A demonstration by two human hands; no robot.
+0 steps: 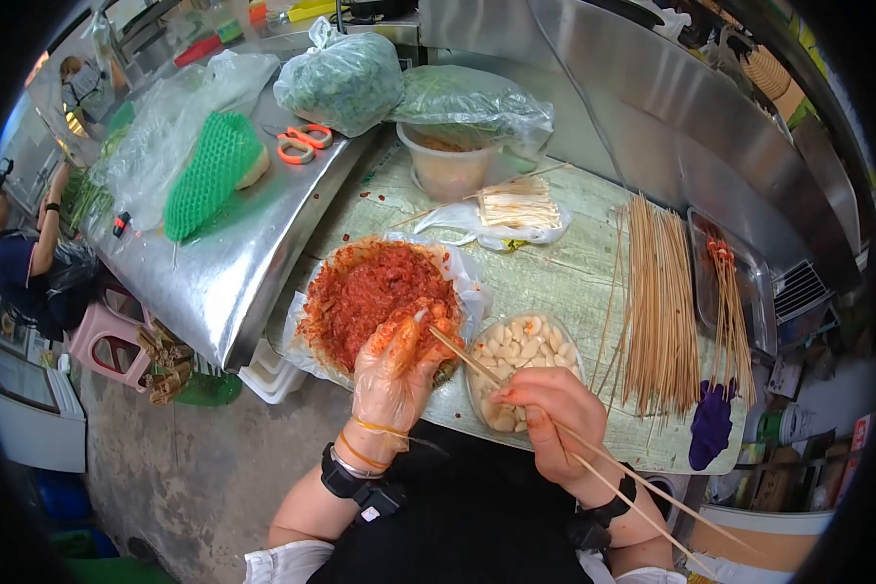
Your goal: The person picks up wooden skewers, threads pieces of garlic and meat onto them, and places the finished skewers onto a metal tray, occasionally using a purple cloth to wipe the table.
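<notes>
My left hand (396, 368), in a clear plastic glove stained red, is closed at the near edge of a lined bowl of red seasoned meat (384, 292). Its fingers press on something I cannot make out. My bare right hand (557, 419) is closed around thin wooden skewers (642, 492). Their front ends reach toward the left hand's fingers, and the long ends stick out behind at the lower right. Under the skewers' front part sits a clear tub of peeled garlic cloves (524, 350), just right of the meat bowl.
Many bare skewers (657, 302) lie on the board's right side, beside a metal tray (730, 263) with red-tipped skewers. Enoki mushrooms (518, 206), a plastic tub (448, 165) and bagged greens (343, 83) stand behind. Orange scissors (304, 144) lie at left. Another person (34, 253) is at far left.
</notes>
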